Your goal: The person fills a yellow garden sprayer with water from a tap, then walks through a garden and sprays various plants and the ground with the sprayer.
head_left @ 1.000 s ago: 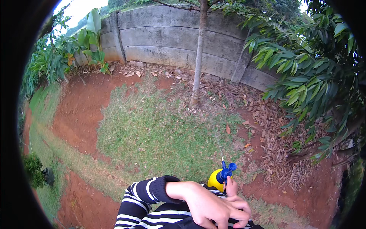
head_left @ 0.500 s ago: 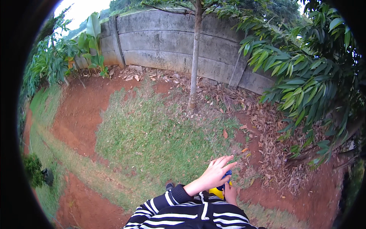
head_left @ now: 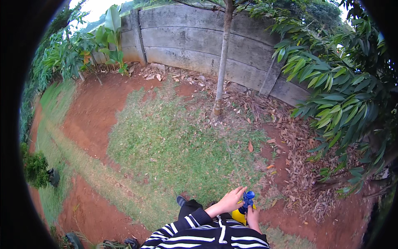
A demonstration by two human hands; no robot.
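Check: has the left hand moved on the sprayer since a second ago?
Yes. The left hand was wrapped over the blue nozzle of the yellow sprayer; now it is open, fingers spread, just left of the nozzle. The right hand grips the bottle.

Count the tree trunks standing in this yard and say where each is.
1: a slim tree trunk rises from the leaf litter beside the grass patch, in front of the concrete wall. The leafy branches at right may hide others.

The left hand (head_left: pixel 227 202) let go of the yellow bottle (head_left: pixel 240 215) and opened its fingers beside the blue top (head_left: pixel 248 197). The right hand (head_left: pixel 253 215) kept hold lower down.
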